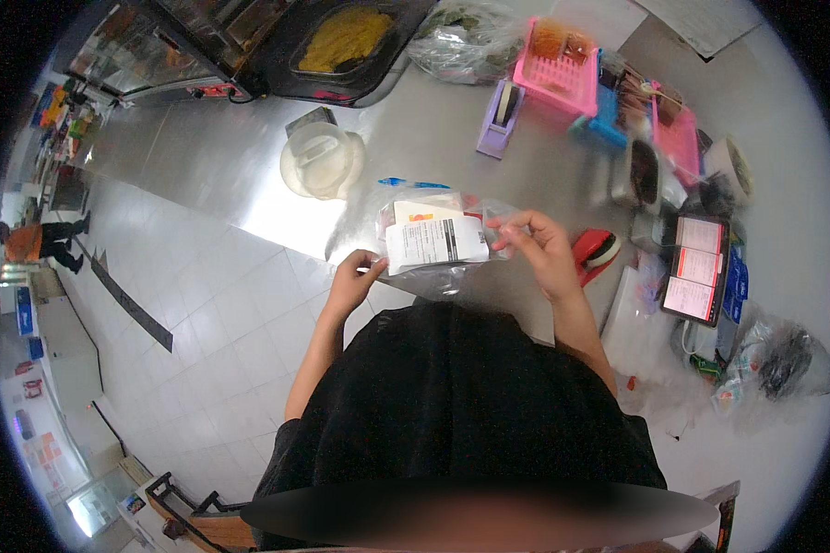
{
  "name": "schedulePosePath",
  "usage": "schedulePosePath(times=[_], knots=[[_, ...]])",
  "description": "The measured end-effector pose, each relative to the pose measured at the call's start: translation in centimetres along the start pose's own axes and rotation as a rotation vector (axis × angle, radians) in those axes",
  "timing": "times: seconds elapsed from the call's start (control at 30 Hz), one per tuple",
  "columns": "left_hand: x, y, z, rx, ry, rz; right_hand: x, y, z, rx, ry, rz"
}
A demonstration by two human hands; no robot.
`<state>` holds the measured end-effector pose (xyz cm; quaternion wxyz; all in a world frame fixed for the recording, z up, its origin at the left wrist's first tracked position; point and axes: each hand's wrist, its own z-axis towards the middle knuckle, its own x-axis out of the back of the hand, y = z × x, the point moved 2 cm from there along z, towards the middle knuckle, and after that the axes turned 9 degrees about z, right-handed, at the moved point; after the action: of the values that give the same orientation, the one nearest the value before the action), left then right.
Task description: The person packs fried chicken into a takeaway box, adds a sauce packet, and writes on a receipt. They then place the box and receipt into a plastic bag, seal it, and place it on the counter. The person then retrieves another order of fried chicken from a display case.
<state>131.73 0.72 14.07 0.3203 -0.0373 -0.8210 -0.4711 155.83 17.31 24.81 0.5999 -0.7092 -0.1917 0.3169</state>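
Observation:
A clear plastic bag (449, 276) lies near the front edge of the steel counter, between my hands. On or in it is a white printed paper slip (432, 243), with a cream card or packet (425, 209) behind it; whether the slip is inside the bag I cannot tell. My left hand (357, 276) pinches the bag's left corner beside the slip. With thumb and fingers my right hand (532, 245) holds the bag's right edge. A blue pen (413, 183) lies just beyond the bag. A red stapler-like object (595, 252) rests right of my right hand.
Farther back stand a purple tape dispenser (499, 121), a pink basket (557, 76), a lidded plastic tub (321, 159) and a black tray of yellow food (346, 41). A tablet (695, 269) and metal container (642, 173) are at right. Another person (34, 242) stands far left.

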Motion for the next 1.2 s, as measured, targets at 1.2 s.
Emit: schedulePosePath(times=[1.2], knots=[[-11.6, -5.2, 3.1, 0.331, -0.566, -1.267, 0.8, 14.9, -3.4, -0.399, 0.291, 0.581]])
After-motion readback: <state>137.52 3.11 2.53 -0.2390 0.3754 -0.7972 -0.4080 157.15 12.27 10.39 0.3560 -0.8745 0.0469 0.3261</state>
